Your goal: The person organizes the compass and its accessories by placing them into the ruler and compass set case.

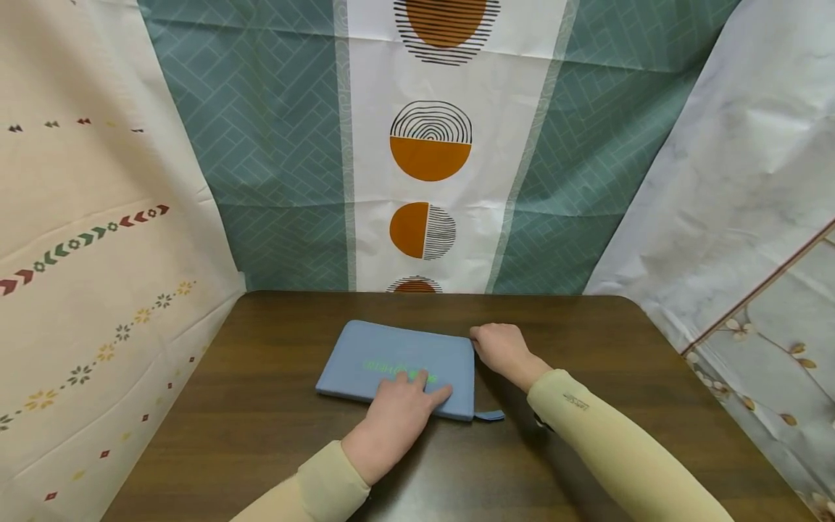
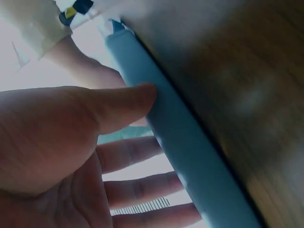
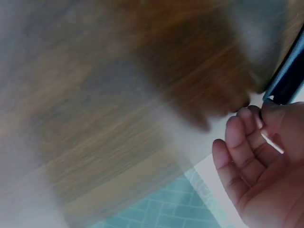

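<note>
A flat blue zip pouch (image 1: 417,355) with green lettering lies on the wooden table. My left hand (image 1: 399,417) rests on its front part, fingers spread straight over the top. From the left wrist side, the thumb (image 2: 135,102) touches the pouch's edge (image 2: 175,128). At the far right corner is my right hand (image 1: 505,349), its thumb and index finger pinching a small zipper pull (image 3: 270,98) beside the dark zipper band (image 3: 292,78). The other fingers of that hand curl loosely. A short blue wrist strap (image 1: 489,415) sticks out from the near right corner.
The brown table (image 1: 261,449) extends around the pouch on all sides. A green and white patterned curtain (image 1: 280,145) hangs behind its far edge. Cream cloth (image 1: 85,290) is at the left, and pale floral cloth (image 1: 737,217) at the right.
</note>
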Motion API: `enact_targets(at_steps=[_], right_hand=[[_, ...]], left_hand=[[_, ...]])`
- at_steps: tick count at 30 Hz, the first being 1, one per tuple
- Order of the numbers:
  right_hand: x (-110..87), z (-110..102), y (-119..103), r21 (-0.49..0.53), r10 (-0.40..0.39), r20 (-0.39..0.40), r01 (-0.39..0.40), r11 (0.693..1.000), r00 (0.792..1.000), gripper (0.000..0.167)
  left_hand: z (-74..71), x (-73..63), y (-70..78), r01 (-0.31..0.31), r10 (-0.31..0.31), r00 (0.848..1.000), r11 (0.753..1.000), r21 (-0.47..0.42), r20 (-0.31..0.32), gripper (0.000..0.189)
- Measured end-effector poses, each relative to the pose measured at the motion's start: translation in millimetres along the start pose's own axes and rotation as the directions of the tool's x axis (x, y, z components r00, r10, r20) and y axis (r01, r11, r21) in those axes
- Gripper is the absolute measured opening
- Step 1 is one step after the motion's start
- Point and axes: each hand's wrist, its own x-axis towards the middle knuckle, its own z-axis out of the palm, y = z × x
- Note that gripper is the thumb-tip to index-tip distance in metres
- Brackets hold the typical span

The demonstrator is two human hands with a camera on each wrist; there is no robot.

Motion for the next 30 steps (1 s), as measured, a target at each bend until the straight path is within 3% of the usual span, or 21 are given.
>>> enact_targets(at_steps=[6, 16, 21, 30], right_hand=[[0.6, 2.0, 7.0, 0.059, -0.04, 0.037, 0.038, 0.998, 0.999, 0.029], [-11.2, -3.3, 7.4, 0.178, -0.1, 0.05, 0.09, 0.98, 0.994, 0.035], [-20.6, -5.3, 1.5, 0.188, -0.108, 0.06, 0.095, 0.978, 0.992, 0.031], [-37.2, -4.8, -6.8, 0.17, -0.113, 0.03, 0.106, 0.98, 0.993, 0.04]], left_hand=[[1.7, 1.9, 8.4, 0.021, -0.021, 1.0, 0.998, 0.063, 0.014, 0.055], [1.7, 3.0, 3.1, 0.009, -0.01, 0.999, 1.0, 0.029, 0.04, 0.061], [0.9, 0.9, 1.0, 0.005, -0.006, 0.999, 0.999, 0.032, 0.032, 0.063], [1.0, 1.2, 3.6, 0.013, -0.013, 1.0, 1.0, 0.017, 0.004, 0.059]])
